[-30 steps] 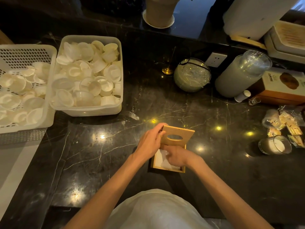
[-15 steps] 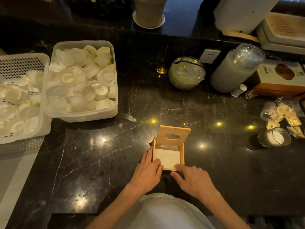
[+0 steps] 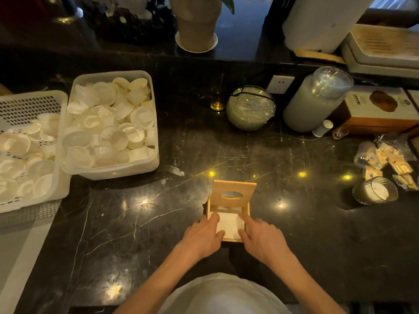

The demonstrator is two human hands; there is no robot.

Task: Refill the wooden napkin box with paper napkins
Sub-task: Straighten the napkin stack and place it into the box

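The wooden napkin box (image 3: 247, 214) sits on the dark marble counter just in front of me. Its lid (image 3: 233, 193), with an oval slot, stands tilted up at the far side. White paper napkins (image 3: 229, 225) lie flat inside the box. My left hand (image 3: 203, 237) rests at the box's near left corner, fingertips on the napkins' left edge. My right hand (image 3: 260, 239) rests at the near right corner, fingers spread, touching the napkins' right edge. Neither hand grips anything.
Two white plastic bins (image 3: 145, 168) (image 3: 34, 200) of small white cups stand at the left. A glass bowl (image 3: 250, 107), a tall cup stack (image 3: 317, 100) and a carton (image 3: 381, 109) line the back right. A glass jar (image 3: 374, 191) and wrapped packets (image 3: 392, 162) sit at the right.
A second ago my left hand held the lid while the right pressed inside the box. Both hands drew back to the near edge, then moved onto the napkins' corners.
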